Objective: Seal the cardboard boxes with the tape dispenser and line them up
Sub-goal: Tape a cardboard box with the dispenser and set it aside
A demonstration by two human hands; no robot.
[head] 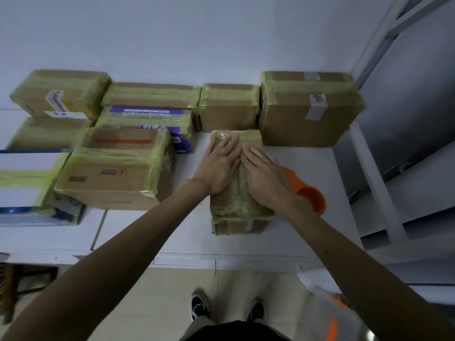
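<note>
A small cardboard box [240,210] wrapped in yellowish tape lies on the white table [320,163], its long side pointing away from me. My left hand [218,168] and my right hand [264,174] lie flat side by side on its taped top, fingers straight, pressing down. An orange tape dispenser [311,193] rests on the table just right of the box, partly hidden behind my right wrist.
Several taped cardboard boxes stand along the back wall, among them a large one [307,112] at the right and a purple-printed one [152,124]. Another big box [115,173] sits left of my hands. A metal shelf frame [374,183] borders the table's right.
</note>
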